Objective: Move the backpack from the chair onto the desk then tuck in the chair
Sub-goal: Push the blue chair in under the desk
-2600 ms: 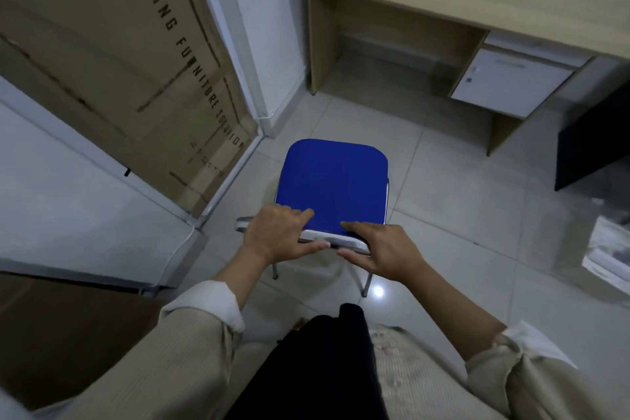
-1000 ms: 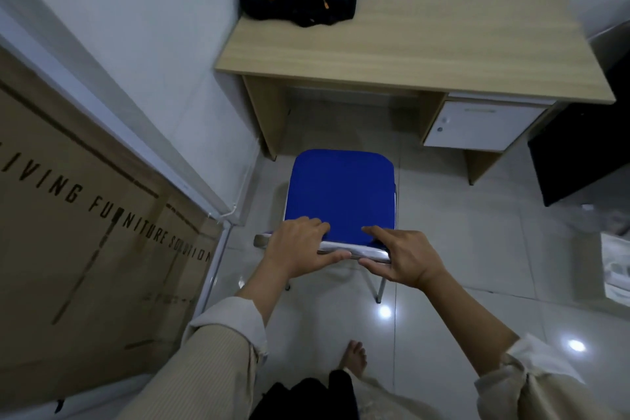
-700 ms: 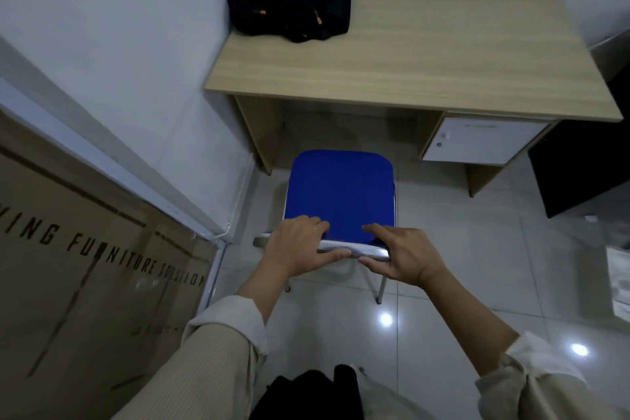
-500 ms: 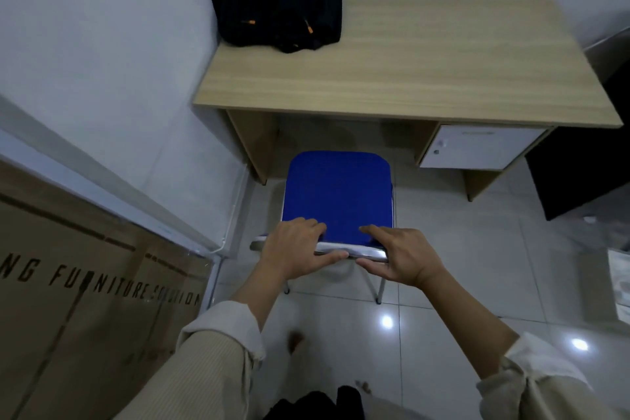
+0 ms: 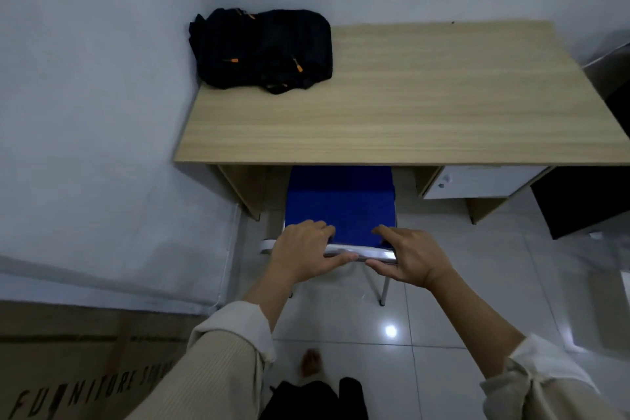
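Note:
A black backpack (image 5: 262, 49) with orange zip pulls lies on the far left corner of the light wooden desk (image 5: 409, 106), against the wall. The chair (image 5: 341, 201) has a blue seat and a metal frame. Its front part sits under the desk's edge, between the left desk leg and the drawer unit. My left hand (image 5: 301, 254) and my right hand (image 5: 407, 257) both grip the chair's silver top rail, side by side.
A white drawer unit (image 5: 477, 182) hangs under the desk on the right. A white wall (image 5: 102, 112) runs along the left. A cardboard box (image 5: 68, 368) lies at the lower left. A dark object (image 5: 586, 201) stands right of the desk. The floor is glossy tile.
The chair has moved forward, and its seat front has slid under the desk's edge. Both hands stayed on the top rail. The backpack has not moved.

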